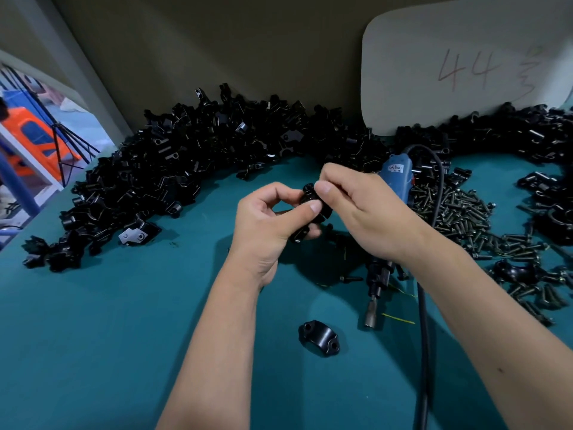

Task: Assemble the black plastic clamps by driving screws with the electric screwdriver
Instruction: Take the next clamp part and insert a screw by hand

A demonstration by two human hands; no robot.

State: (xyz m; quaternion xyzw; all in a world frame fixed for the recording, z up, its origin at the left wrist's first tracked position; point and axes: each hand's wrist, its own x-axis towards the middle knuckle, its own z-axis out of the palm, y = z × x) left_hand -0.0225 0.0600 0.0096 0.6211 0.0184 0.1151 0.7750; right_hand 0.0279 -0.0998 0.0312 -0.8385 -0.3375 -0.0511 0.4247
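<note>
My left hand [269, 221] grips a black plastic clamp [311, 209] above the teal table, thumb across its front. My right hand [362, 209] pinches the top of the same clamp with thumb and fingers; whether a screw sits under the fingertips is hidden. The blue electric screwdriver [395, 178] lies on the table behind and under my right hand, its bit tip [371, 316] pointing toward me. A single black clamp half [319, 338] lies on the table near me.
A large heap of black clamp parts [173, 169] curves along the back and left. A pile of dark screws [465, 221] lies at the right, with more clamp parts [545, 193] beyond. The screwdriver's black cable [423, 336] runs toward me. A grey board [465, 57] leans on the wall.
</note>
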